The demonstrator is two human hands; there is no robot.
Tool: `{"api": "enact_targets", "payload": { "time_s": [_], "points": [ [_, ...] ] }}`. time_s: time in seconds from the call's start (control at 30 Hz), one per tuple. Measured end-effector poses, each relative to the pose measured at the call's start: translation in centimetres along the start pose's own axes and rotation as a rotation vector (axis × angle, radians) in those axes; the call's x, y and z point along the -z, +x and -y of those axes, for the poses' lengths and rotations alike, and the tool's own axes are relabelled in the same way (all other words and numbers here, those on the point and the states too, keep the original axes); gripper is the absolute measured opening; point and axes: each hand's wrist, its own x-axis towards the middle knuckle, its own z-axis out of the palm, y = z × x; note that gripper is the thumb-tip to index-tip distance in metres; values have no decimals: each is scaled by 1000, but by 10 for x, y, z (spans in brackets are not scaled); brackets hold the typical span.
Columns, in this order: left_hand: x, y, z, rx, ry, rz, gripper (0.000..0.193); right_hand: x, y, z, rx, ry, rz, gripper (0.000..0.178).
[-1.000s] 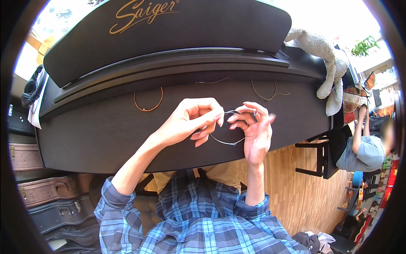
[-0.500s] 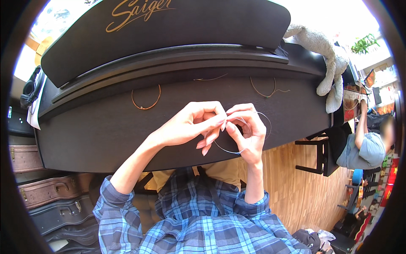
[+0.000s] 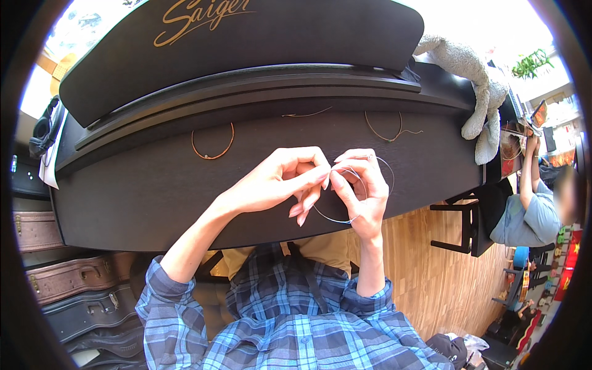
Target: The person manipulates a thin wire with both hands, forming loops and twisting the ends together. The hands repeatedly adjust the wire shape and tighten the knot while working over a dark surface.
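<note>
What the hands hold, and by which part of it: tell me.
A looped string, pinched where the left hand and right hand meet; whether that is its end or mid-length cannot be told.

The right grip (image 3: 369, 208) has come in to the left grip (image 3: 280, 179): its fingers, spread loosely a second ago, now gather with the thumb into a pinch that meets the left fingertips. The thin pale strand (image 3: 393, 176) now bows out past the right side of the right grip. Farther right, a co-worker's hands (image 3: 533, 144) have shifted slightly higher in view.
</note>
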Motion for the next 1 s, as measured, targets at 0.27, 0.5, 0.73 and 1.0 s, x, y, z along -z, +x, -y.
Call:
{"api": "enact_targets", "payload": {
  "time_s": [0.27,0.5,0.73,1.0],
  "points": [
    [1,0,1,28,-17,-3,21,0,-1,0,7,-8,1,21],
    [1,0,2,27,-39,-1,21,0,0,-1,22,-19,11,20],
    [1,0,0,29,-29,-12,22,1,-1,-3,38,-34,39,19],
    [4,-1,-1,-8,-119,-13,24,-1,0,-4,32,-98,28,17]
  ]
}}
